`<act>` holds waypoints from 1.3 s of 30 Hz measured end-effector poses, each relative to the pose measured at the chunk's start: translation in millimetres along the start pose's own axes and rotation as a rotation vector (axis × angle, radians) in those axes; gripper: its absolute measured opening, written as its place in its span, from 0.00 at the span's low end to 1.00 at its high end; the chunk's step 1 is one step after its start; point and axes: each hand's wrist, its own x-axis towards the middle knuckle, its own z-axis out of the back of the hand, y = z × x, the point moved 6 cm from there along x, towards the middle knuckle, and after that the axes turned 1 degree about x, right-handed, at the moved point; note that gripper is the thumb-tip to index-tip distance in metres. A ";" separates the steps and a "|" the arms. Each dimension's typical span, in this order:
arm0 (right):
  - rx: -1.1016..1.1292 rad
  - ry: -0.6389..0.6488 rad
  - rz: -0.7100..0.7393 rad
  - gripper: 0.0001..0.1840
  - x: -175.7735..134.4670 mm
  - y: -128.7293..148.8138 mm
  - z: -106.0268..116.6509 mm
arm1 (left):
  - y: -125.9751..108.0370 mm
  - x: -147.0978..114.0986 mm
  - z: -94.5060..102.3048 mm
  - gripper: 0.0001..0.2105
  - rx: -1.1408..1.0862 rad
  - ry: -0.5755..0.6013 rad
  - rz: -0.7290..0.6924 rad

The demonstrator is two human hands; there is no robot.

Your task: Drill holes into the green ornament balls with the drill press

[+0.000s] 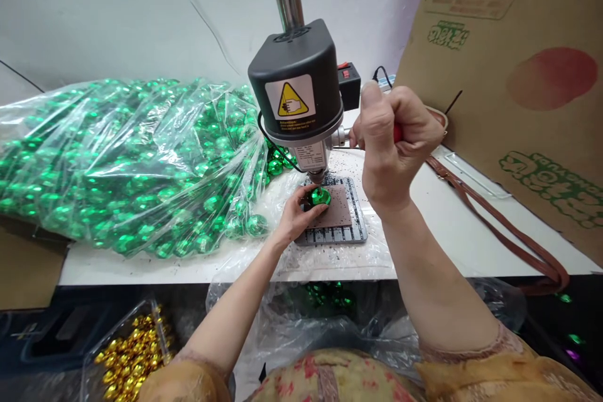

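Note:
A small bench drill press (294,88) with a black motor housing and a yellow warning label stands on the white table. My left hand (301,212) is closed around the side of a shiny green faceted ball (321,196), keeping it under the drill's chuck (316,177). Beneath the ball lies a brown board (340,208) on the grey slotted base (358,226). To the right of the motor, my right hand (396,138) is wrapped round the drill press lever; a bit of its red grip (398,132) shows between the fingers. The drill's tip at the ball is hard to make out.
A clear plastic bag (127,163) full of green balls fills the table's left side. At right stand a large cardboard box (518,88) and a brown strap (499,220). Gold balls (129,358) lie in a clear container at lower left. Dark shavings dot the base.

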 end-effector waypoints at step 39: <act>0.113 -0.106 0.243 0.28 -37.2 -15.4 18.0 | -3.9 -16.3 -13.3 0.25 0.073 -0.110 -0.064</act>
